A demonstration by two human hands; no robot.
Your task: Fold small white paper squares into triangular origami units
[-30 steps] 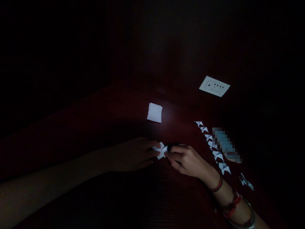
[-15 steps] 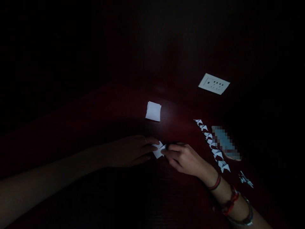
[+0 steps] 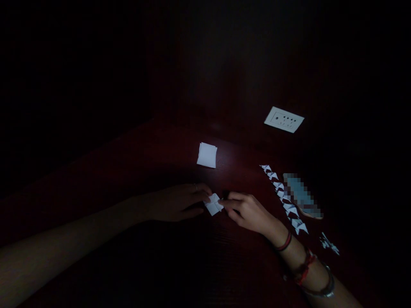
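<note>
A small folded piece of white paper (image 3: 214,206) lies on the dark red table between my two hands, with crease lines and flaps on its upper face. My left hand (image 3: 180,203) reaches in from the left, fingers stretched out and spread, its fingertips resting on the paper's upper left edge. At the right corner, my right hand (image 3: 245,210) has its index finger pressed on the paper and its other fingers curled. Whether its thumb touches the paper I cannot tell.
Beyond my hands sits a stack of square white paper sheets (image 3: 207,155). To the right runs a row of several small folded paper pieces (image 3: 284,197), beside a blurred-out flat object (image 3: 303,196). Thin white scraps (image 3: 329,244) lie nearer. A wall socket (image 3: 284,119) is behind.
A raised flap on the paper's right side now lies flatter, under my right index finger. Both hands remain at the paper. The whole view has shifted slightly.
</note>
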